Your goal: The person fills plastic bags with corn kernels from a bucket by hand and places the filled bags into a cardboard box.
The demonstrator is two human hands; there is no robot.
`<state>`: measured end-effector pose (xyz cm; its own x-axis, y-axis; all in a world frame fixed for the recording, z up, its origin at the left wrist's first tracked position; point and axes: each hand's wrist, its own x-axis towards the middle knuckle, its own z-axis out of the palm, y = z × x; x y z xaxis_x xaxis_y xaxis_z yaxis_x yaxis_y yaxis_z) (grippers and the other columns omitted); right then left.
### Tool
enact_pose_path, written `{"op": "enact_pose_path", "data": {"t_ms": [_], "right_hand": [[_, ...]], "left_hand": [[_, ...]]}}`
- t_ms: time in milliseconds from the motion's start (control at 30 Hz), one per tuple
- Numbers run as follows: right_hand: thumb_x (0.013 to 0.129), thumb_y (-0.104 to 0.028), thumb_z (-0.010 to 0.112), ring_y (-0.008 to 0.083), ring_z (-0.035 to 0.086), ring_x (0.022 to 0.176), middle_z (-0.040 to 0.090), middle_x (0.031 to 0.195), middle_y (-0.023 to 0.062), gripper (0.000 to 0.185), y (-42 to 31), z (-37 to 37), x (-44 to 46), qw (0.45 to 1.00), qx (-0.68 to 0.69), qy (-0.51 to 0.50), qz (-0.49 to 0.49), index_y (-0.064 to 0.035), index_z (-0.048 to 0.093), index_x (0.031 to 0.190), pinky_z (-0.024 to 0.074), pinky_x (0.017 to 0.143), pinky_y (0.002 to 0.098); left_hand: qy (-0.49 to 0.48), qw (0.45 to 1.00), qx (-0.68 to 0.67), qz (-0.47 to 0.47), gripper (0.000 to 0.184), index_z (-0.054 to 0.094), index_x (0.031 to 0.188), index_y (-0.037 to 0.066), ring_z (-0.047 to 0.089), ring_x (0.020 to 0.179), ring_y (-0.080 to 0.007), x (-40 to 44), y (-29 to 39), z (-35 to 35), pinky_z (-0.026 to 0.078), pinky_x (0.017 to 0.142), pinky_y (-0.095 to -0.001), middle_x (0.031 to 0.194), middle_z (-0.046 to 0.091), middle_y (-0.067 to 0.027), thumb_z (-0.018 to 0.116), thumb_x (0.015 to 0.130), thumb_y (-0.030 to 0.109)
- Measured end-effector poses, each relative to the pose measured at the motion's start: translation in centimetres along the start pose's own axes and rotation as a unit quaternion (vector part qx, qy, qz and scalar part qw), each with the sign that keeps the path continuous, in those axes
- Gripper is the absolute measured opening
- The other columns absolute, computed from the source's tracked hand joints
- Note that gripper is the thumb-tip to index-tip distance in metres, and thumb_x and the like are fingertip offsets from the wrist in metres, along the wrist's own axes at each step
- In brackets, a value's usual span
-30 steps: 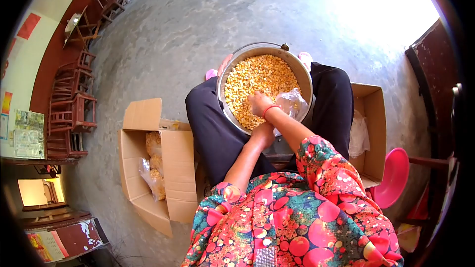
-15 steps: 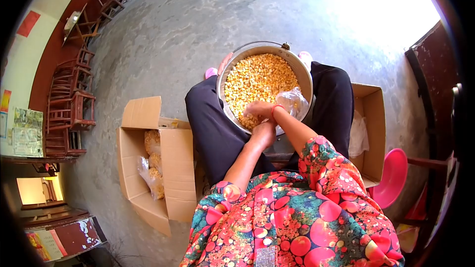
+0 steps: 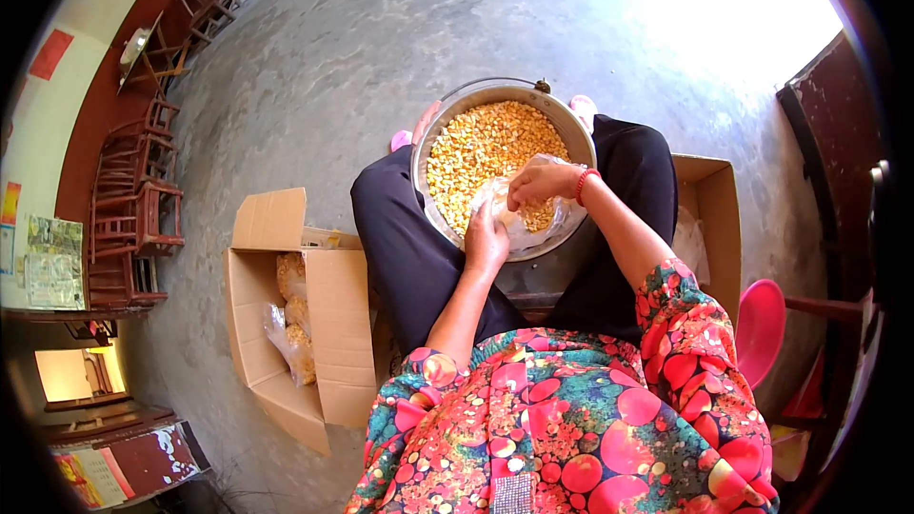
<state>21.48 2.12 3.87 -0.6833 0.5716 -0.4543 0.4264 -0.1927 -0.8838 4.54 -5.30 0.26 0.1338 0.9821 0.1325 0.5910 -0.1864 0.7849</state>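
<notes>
Between my knees stands a round metal bucket (image 3: 416, 167) holding yellow corn kernels (image 3: 495, 133). Over its near side I have a clear plastic bag (image 3: 519, 228), with some kernels showing in or through it. My left hand (image 3: 487, 240) pinches the bag's left edge at the near rim. My right hand (image 3: 547, 181), with a red band at the wrist, is closed at the bag's upper part; its fingertips are partly hidden against the plastic.
On the left, an open cardboard box (image 3: 343, 324) holds several filled plastic bags (image 3: 298, 314). Another cardboard box (image 3: 719, 228) with clear plastic inside stands at my right, beside a pink basin (image 3: 762, 333). Wooden chairs (image 3: 157, 214) line the left wall.
My hands have moved apart from where they crossed at the near rim. The right went up and right; the bag is now spread between both hands.
</notes>
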Motion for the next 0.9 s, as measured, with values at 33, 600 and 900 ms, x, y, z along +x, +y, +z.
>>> {"op": "enact_pose_path", "data": {"t_ms": [33, 600, 900], "right_hand": [[0.078, -0.02, 0.048, 0.012, 0.053, 0.08, 0.058, 0.086, 0.0037, 0.022, 0.6, 0.0, 0.3, 0.99, -0.136, -0.009, -0.027, -0.0042, 0.06, 0.087, 0.0426, 0.072, 0.0252], [0.069, -0.014, 0.046, 0.0316, 0.056, 0.084, 0.058, 0.086, 0.0184, 0.029, 3.1, 2.5, 8.9, 0.895, -0.371, 0.24, 0.066, -0.0071, 0.055, 0.096, 0.0449, 0.074, 0.0379], [0.067, -0.03, 0.052, 0.0269, 0.057, 0.08, 0.06, 0.084, 0.0135, 0.032, 1.5, 8.0, 10.4, 0.94, -0.338, 0.011, 0.035, -0.0069, 0.059, 0.089, 0.0447, 0.071, 0.0355]], "left_hand": [[-0.001, 1.0, 0.001, 0.0, 0.044, 0.044, 0.111, -0.001, 0.045, 0.1, -0.035, 0.0, 0.2, 0.0, 0.036, 0.086, -0.0358, 0.106, 0.048, -0.0235, 0.046, 0.067, -0.002], [-0.307, 0.95, 0.053, 0.032, 0.027, 0.057, 0.096, 0.005, 0.053, 0.087, -0.0327, -1.4, 0.3, 1.3, 0.041, 0.078, -0.0362, 0.089, 0.057, -0.0192, 0.043, 0.073, 0.007], [-0.297, 0.947, 0.116, 0.024, 0.03, 0.052, 0.101, 0.004, 0.054, 0.086, -0.0332, -1.7, -0.7, 2.0, 0.043, 0.074, -0.0402, 0.095, 0.056, -0.0192, 0.042, 0.073, 0.011]]}}
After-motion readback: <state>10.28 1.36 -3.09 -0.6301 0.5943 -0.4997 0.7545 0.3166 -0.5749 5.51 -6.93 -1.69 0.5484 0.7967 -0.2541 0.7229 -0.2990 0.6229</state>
